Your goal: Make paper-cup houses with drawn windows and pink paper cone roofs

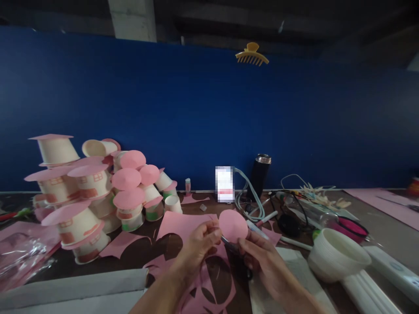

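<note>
A round piece of pink paper (233,225) is up between my two hands. My left hand (202,244) pinches it at its left edge, fingers closed. Scissors (229,244) are gripped in my right hand (262,258), their blades at the paper's lower edge and pointing left; the fingers partly hide the handles. Beneath my hands lie pink paper offcuts (207,277) with curved cut-outs. Behind my left hand a larger pink sheet (188,224) lies on the table.
Stacked paper cups with pink paper roofs (81,224) fill the left side. At the back stand a lit phone (224,185) and a black flask (259,176) beside a coiled cable (250,207). A white bowl-shaped cup stack (338,257) is at right. A white box edge (81,283) lies front left.
</note>
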{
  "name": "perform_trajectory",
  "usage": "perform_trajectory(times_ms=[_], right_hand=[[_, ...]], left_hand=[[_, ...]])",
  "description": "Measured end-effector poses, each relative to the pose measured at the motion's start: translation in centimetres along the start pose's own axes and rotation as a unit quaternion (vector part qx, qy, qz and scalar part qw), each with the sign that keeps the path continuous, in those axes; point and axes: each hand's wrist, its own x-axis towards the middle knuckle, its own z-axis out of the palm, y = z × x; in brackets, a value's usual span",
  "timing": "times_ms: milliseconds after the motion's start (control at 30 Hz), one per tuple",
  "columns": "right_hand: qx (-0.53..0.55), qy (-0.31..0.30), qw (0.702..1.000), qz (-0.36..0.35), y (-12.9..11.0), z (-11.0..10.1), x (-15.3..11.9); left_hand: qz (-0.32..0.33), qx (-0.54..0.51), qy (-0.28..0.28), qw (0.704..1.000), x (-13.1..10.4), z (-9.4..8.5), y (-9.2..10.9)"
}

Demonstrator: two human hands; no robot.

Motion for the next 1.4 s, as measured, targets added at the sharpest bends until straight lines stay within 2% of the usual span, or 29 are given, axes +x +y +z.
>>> perform_trajectory(times_ms=[67, 133, 400, 533, 667, 800, 1000, 1233, 1400], right_hand=[[-0.004, 0.003, 1.000, -0.006, 0.1, -0.2, 0.1], [-0.007, 0.000, 1.000, -0.006, 0.0, -0.2, 0.0], [-0.101, -0.053, 0.993, 0.002, -0.7, 0.5, -0.5], [-0.106, -0.074, 0.992, 0.015, -0.6, 0.5, -0.4], [-0.049, -0.059, 0.997, 0.017, -0.5, 0.3, -0.4], [0.027, -0.032, 0.998, 0.035, -0.2, 0.1, -0.2], [0.057, -0.030, 0.997, 0.040, -0.1, 0.1, -0.1], [0.070, -0.034, 0.996, 0.044, 0.1, 0.0, 0.0], [0.077, -0.035, 0.996, 0.039, 0.5, -0.2, 0.2]], left_hand=[[-0.005, -0.011, 0.046, 0.999, 0.1, -0.3, 0.1], [-0.005, -0.037, 0.067, 0.997, 0.1, -0.4, 0.2], [-0.003, -0.103, 0.079, 0.992, 0.3, -0.5, -0.3], [0.022, -0.073, 0.050, 0.996, 0.8, -1.2, -0.6], [0.036, -0.054, 0.040, 0.997, 1.2, -1.4, -0.8], [0.018, -0.050, 0.033, 0.998, 1.1, -1.2, -0.8], [0.018, -0.060, 0.014, 0.998, 0.6, -0.6, -0.7], [0.008, -0.059, 0.025, 0.998, 0.5, -0.5, -0.6], [0.030, -0.028, 0.024, 0.999, 0.7, -0.8, -0.8]])
